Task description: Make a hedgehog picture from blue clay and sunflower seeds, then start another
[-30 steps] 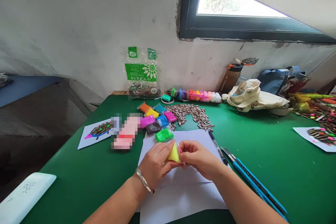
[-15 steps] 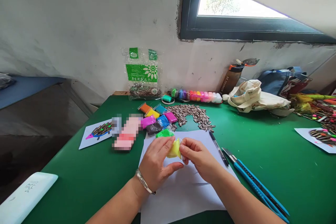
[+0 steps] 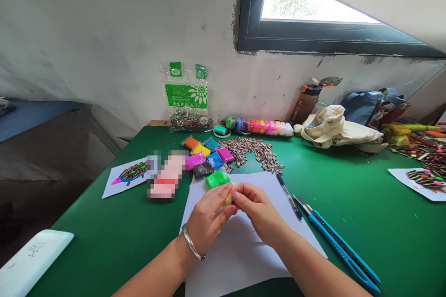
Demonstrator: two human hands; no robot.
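Pinching one soft yellow, clear-wrapped packet [image 3: 227, 198] in narrow grip of left hand [image 3: 208, 213] and right hand [image 3: 260, 213].
Including, beyond, eight flat, coloured, plastic-wrapped packets [image 3: 215, 161]; to the right, one slim black pen [image 3: 289, 196].

Matt white paper [image 3: 240, 260] is seen at lower centre; crinkled, glossy clear plastic is shown by the seed bag [image 3: 190, 97] above, and shiny metal by the bracelet [image 3: 192, 242] at lower centre-left.

There are eight coloured packets [image 3: 217, 178] in one group, two seed pictures [image 3: 132, 174], one pen [image 3: 289, 196], one bottle [image 3: 305, 104] and one bracelet [image 3: 191, 242].
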